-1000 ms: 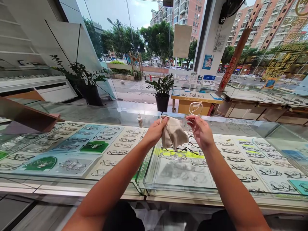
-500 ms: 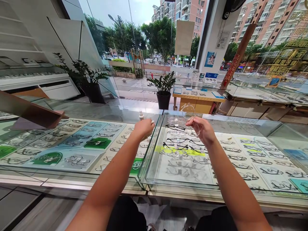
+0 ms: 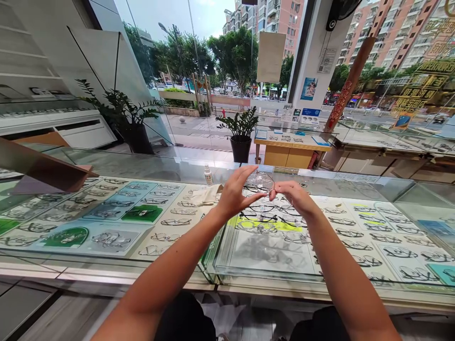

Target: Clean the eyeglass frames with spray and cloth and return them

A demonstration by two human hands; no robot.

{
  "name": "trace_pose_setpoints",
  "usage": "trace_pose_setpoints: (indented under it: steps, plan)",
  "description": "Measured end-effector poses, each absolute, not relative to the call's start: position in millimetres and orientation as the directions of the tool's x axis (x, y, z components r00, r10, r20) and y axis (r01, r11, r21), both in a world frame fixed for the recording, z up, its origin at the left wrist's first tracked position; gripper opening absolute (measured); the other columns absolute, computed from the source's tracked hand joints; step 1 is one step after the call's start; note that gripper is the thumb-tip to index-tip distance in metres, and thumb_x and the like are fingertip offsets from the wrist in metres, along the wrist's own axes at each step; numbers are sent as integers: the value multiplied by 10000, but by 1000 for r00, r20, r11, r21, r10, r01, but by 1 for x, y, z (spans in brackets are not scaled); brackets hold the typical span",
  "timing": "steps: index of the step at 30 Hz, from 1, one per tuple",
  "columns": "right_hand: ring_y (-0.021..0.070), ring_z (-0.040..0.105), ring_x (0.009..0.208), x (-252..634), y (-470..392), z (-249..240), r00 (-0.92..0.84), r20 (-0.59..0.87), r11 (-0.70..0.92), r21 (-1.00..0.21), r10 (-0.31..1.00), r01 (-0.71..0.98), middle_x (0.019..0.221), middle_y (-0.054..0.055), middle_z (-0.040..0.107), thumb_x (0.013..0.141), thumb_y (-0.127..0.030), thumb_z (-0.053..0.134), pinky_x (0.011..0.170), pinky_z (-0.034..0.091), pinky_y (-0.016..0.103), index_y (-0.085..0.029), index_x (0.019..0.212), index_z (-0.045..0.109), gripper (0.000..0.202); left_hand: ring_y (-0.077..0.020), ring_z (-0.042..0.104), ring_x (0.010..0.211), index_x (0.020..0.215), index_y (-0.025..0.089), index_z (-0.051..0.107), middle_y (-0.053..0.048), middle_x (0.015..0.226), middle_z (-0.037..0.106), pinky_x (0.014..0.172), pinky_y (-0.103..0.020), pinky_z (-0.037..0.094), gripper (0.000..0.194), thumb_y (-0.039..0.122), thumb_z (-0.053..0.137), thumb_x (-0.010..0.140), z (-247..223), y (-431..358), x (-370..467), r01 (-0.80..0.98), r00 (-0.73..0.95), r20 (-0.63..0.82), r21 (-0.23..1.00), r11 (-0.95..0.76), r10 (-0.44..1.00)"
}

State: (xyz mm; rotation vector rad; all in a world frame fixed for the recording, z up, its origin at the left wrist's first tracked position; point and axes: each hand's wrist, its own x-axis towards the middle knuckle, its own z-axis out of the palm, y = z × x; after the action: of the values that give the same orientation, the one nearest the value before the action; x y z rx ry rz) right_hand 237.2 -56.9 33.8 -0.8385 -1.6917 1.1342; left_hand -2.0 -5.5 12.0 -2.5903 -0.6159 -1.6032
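My right hand (image 3: 295,196) pinches a thin-rimmed pair of eyeglasses (image 3: 273,179) between thumb and fingers, above the right glass display case. Close by on the left, my left hand (image 3: 232,193) has thumb and fingers spread apart around the eyeglasses' near side; whether its fingertips touch the frame I cannot tell. Much of the eyeglasses is hard to make out against the glass behind. Left of my left hand, a crumpled cream cloth (image 3: 206,195) lies on the left case. A small spray bottle (image 3: 208,175) stands upright just behind the cloth.
Below the glass top, the right case (image 3: 245,265) holds rows of eyeglasses. More frames lie in the left case (image 3: 142,253). A brown angled board (image 3: 46,166) juts in at left. Beyond the counter are a potted plant (image 3: 241,142) and a wooden display table (image 3: 291,154).
My left hand has moved right from beside the spray bottle to the eyeglasses, and its fingers have spread. The cloth now shows on the counter. The eyeglasses have turned and dropped slightly.
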Motion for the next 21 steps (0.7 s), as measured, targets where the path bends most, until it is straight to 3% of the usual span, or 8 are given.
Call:
trace_pose_setpoints:
  steps: [4,9,12,16,19,21]
  plan:
    - [244,649,873,236,-59,37,-344,310,357,-931,886,79,804,52,757,922,-413,659,959,461,413,-221,721,811,316,-324,675,1341,1508,234,594,-168,1427,705,1151,-522,550,701,520,833,914,9,-5,-2,337,390,848,231,-913,359]
    - [240,704,829,233,-59,36,-303,305,328,-944,903,30,781,42,784,893,-390,706,931,498,420,-219,743,774,238,-309,704,1294,1430,241,651,-149,1374,738,1121,-491,566,638,523,854,895,12,-6,-3,328,352,879,205,-922,321]
    - [233,735,862,234,-55,32,-105,365,361,-931,925,-55,857,29,815,873,-321,713,910,506,406,-236,889,776,107,-304,712,1275,1401,238,659,-143,1354,748,1109,-482,569,624,539,856,890,15,-8,-4,354,305,901,193,-915,308]
    - [216,723,879,241,-50,29,243,443,467,-883,863,-48,876,33,804,875,-285,693,880,499,379,-244,907,795,114,-304,715,1225,1346,232,666,-135,1297,757,1080,-483,578,644,606,861,859,17,-7,-7,429,169,931,226,-874,323]
    - [220,710,894,244,-48,30,313,453,496,-866,835,-70,909,45,790,905,-368,709,875,507,382,-247,997,793,173,-297,711,1152,1297,232,670,-123,1226,756,1032,-476,586,649,646,862,837,16,-4,-9,454,56,946,260,-852,319]
    - [207,676,830,245,-48,29,325,467,514,-854,822,-73,826,20,732,925,-441,718,838,508,373,-257,997,742,199,-288,700,1111,1281,230,666,-113,1180,748,988,-460,588,650,659,860,832,15,-3,-9,453,5,947,283,-846,320]
